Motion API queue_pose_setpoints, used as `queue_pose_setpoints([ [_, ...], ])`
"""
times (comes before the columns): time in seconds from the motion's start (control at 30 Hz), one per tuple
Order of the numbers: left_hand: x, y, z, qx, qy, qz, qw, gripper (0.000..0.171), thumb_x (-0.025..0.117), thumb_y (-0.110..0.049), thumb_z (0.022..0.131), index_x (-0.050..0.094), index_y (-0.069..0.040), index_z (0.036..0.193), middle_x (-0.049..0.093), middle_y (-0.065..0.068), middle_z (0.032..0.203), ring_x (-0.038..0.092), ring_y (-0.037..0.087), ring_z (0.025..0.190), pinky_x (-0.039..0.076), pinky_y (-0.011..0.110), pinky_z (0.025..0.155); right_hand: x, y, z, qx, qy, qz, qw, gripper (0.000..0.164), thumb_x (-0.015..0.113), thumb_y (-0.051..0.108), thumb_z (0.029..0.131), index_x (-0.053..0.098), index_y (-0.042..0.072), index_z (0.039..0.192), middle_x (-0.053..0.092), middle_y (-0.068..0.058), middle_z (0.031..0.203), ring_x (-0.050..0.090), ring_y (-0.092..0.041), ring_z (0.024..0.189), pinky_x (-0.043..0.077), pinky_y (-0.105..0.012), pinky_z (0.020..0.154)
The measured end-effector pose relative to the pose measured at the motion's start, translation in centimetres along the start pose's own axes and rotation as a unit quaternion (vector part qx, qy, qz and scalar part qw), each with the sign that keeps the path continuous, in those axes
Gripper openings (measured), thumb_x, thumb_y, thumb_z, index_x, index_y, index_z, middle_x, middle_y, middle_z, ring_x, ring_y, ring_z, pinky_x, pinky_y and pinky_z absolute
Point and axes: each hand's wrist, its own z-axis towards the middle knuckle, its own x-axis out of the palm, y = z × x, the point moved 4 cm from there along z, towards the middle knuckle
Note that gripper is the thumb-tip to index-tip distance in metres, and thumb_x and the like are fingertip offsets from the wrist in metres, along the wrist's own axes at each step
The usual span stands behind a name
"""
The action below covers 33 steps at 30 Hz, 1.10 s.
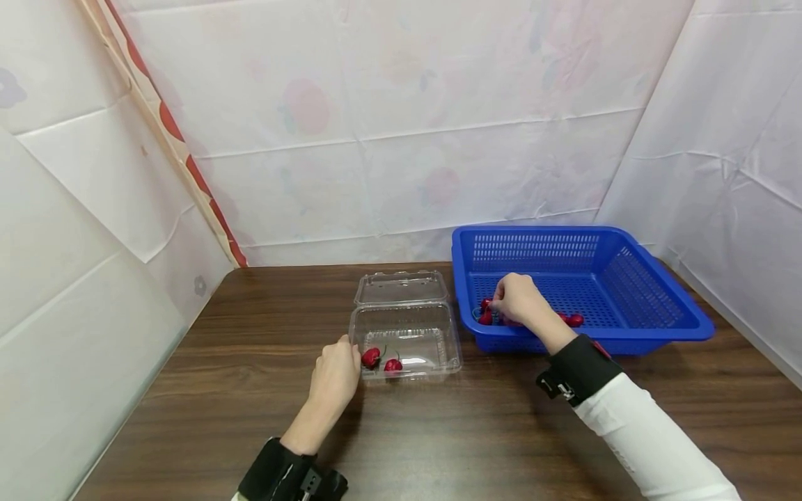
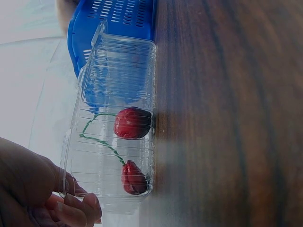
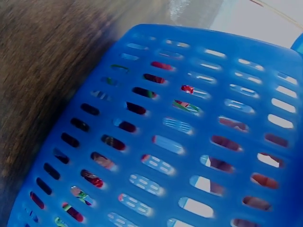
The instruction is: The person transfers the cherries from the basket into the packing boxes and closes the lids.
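A clear plastic clamshell box (image 1: 410, 316) stands on the table with its lid (image 1: 402, 287) folded back. Two red cherries with green stems lie inside, one cherry (image 1: 371, 358) at the left wall and another cherry (image 1: 392, 365) near the front. My left hand (image 1: 336, 372) grips the box's left rim; its fingertips (image 2: 92, 203) show at the box edge in the left wrist view. Inside the blue basket (image 1: 658, 337), my right hand (image 1: 521, 300) reaches down among red cherries (image 1: 485, 318). Its fingertips are partly hidden, and I cannot tell whether they pinch a cherry.
More cherries (image 1: 574, 320) lie along the basket's front wall, right of my wrist. The basket wall (image 3: 156, 132) fills most of the right wrist view. White printed sheets (image 1: 401, 139) stand behind and beside the brown wooden table (image 1: 263, 334).
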Motion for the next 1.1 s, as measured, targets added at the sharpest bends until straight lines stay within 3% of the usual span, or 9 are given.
queue_pose_setpoints([
  [0.33,0.0,0.0,0.1,-0.003,0.002,0.001,1.0,0.019,0.051,-0.007,0.088,0.058,0.011,0.091,0.059,0.022,0.07,0.059,0.03,0.056,0.042,0.038,0.041,-0.8,-0.2,-0.7,0.002,-0.021,0.054,0.998,0.015,0.057,0.009,0.087,0.063,-0.004,0.083,0.064,-0.017,0.074,0.062,-0.027,0.065,0.044,-0.03,0.049],
  [0.63,0.0,0.0,0.0,-0.003,0.009,-0.001,1.0,0.018,0.051,-0.006,0.088,0.057,0.01,0.088,0.057,0.019,0.066,0.054,0.023,0.051,0.039,0.034,0.038,-1.5,-0.4,-1.5,-0.004,-0.06,0.068,0.996,0.016,0.059,0.013,0.087,0.062,-0.003,0.084,0.061,-0.008,0.065,0.061,-0.025,0.061,0.042,-0.03,0.049],
  [0.93,0.0,-0.1,0.0,0.0,0.004,0.0,1.0,0.017,0.051,-0.007,0.088,0.057,0.009,0.086,0.058,0.019,0.065,0.056,0.025,0.051,0.04,0.034,0.038,-2.3,0.0,-2.5,-0.041,-0.109,0.085,0.99,0.015,0.061,0.014,0.085,0.062,0.0,0.08,0.063,-0.009,0.066,0.061,-0.026,0.063,0.041,-0.03,0.05],
  [1.1,0.0,-0.1,0.0,0.001,0.002,0.001,1.0,0.016,0.051,-0.006,0.088,0.056,0.009,0.084,0.056,0.018,0.064,0.054,0.024,0.05,0.039,0.034,0.038,-2.5,0.4,-2.9,-0.062,-0.133,0.089,0.985,0.013,0.063,0.015,0.084,0.062,0.003,0.079,0.063,-0.009,0.067,0.059,-0.021,0.058,0.042,-0.031,0.052],
])
